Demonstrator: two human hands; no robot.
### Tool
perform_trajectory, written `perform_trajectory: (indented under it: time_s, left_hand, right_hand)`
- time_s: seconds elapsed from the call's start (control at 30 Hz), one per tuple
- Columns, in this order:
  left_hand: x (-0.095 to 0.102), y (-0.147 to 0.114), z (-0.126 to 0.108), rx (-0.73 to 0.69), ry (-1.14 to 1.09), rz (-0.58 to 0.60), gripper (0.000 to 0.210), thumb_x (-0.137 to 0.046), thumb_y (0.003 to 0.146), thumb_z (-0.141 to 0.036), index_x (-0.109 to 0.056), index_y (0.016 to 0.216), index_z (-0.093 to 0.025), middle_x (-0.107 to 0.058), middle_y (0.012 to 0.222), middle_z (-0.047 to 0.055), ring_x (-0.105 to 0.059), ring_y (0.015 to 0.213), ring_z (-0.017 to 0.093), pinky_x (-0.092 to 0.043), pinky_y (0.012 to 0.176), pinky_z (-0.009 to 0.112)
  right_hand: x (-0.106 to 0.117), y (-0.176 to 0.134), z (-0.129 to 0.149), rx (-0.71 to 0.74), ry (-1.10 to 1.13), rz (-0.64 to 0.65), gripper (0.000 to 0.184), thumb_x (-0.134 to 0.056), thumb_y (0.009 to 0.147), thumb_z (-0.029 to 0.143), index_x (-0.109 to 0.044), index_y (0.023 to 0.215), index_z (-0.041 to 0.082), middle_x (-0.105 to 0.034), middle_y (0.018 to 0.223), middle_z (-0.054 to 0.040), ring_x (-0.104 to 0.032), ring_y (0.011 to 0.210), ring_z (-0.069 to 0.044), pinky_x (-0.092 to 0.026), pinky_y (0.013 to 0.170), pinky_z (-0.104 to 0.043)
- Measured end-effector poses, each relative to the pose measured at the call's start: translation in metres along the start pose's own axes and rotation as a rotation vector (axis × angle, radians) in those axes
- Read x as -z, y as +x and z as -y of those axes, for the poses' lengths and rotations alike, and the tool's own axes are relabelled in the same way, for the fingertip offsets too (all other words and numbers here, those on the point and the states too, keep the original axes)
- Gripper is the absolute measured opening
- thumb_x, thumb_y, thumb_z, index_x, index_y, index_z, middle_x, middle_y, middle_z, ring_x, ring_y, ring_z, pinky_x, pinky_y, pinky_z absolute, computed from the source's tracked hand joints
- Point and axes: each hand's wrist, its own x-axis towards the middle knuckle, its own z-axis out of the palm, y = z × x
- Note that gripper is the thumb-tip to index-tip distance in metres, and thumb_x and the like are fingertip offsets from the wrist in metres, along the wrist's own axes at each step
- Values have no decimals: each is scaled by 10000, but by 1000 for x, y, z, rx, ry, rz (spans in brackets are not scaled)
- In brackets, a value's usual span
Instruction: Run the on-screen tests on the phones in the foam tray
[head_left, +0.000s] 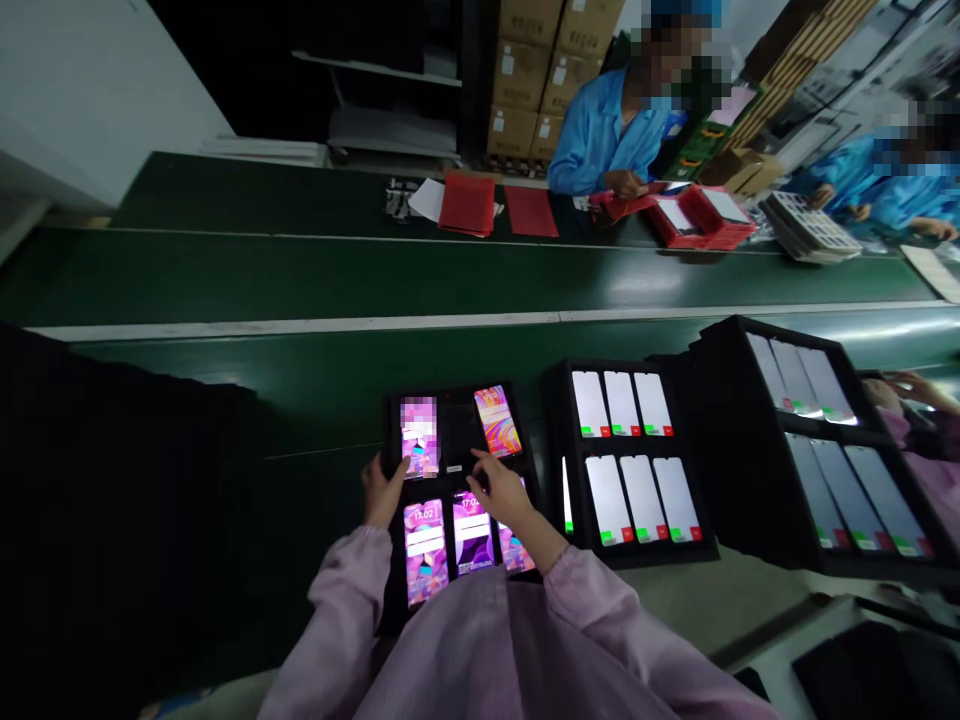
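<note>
A black tray [465,487] with phone slots lies in front of me. My left hand [384,490] wraps its left edge, thumb beside the lit phone [420,437] at upper left. My right hand [496,488] is over the tray's middle, fingers bent and slightly apart, with nothing visible between them. Near its fingertips is the dark upper middle slot [457,430]; whether a dark phone lies in it I cannot tell. A phone with an orange and pink screen [498,420] sits at upper right, tilted. The lower row has lit phones [426,550], the right one partly covered by my forearm.
To the right stands a black tray [577,448] of white-screened phones, then a taller tray stack [724,440]. Dark stacked shapes [135,500] fill the left. Across the green bench [337,275], a person in blue [600,135] handles red sheets beside red trays [682,225].
</note>
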Motion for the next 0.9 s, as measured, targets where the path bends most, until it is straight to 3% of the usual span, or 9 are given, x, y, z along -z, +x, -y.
perform_trajectory:
  time_s: [0.13,0.27,0.33,0.43,0.5,0.63,0.77,0.9]
  left_hand:
    - [3,-28,29,50,-45,12,729,-693,801,-566,-531,1414,-205,-551,1391,167,-462,1442,331,-314,1249,473]
    - [1,-27,23,44,-41,29,718,-720,789,-519,-534,1400,-193,-558,1400,176,-471,1440,332,-334,1242,461]
    - [0,-19,16,36,-13,41,735,-735,776,-494,-524,1404,-177,-558,1411,190,-452,1457,342,-322,1246,474]
    - [-2,-8,6,41,53,44,782,-746,762,-466,-484,1432,-160,-557,1428,205,-435,1470,350,-320,1242,490]
    - [-4,-2,-1,58,100,50,828,-753,748,-454,-455,1450,-131,-538,1452,233,-424,1478,361,-343,1226,493]
    - [-8,15,-21,103,131,45,860,-750,720,-445,-461,1432,-60,-476,1488,319,-373,1499,432,-380,1186,546]
    - [-12,37,-42,166,83,-5,785,-582,831,-565,-492,1421,-56,-445,1498,336,-356,1504,452,-365,1187,585]
    - [-9,26,-44,136,28,3,767,-460,892,-614,-466,1484,-127,-497,1497,265,-373,1513,386,-331,1224,544]
  right_hand:
    - [1,-1,17,-24,-100,149,166,-583,996,332,-673,1057,208,-656,1424,-134,-736,1099,-237,-588,852,-330]
    - [2,7,32,-50,-179,258,308,-534,1025,383,-676,1235,208,-768,1158,-100,-753,1031,-235,-573,865,-321]
    - [2,16,36,-89,-205,285,385,-531,1021,373,-622,1359,211,-772,1129,-96,-752,1025,-242,-572,849,-320]
    - [9,38,40,-179,-217,279,523,-548,1005,345,-500,1501,185,-763,1171,-106,-742,1051,-258,-568,839,-326]
    - [19,50,38,-219,-201,210,567,-553,1004,364,-465,1531,174,-765,1155,-103,-739,1043,-257,-560,841,-323]
    - [39,35,25,-221,-135,76,487,-506,1034,353,-536,1494,194,-784,1009,-55,-746,938,-206,-530,813,-263]
    - [48,2,14,-282,-198,124,450,-520,1029,311,-582,1462,204,-795,977,-44,-753,925,-194,-518,790,-241]
    - [56,16,13,-339,-263,179,387,-491,1049,335,-647,1382,215,-805,1072,-78,-761,988,-220,-535,806,-267]
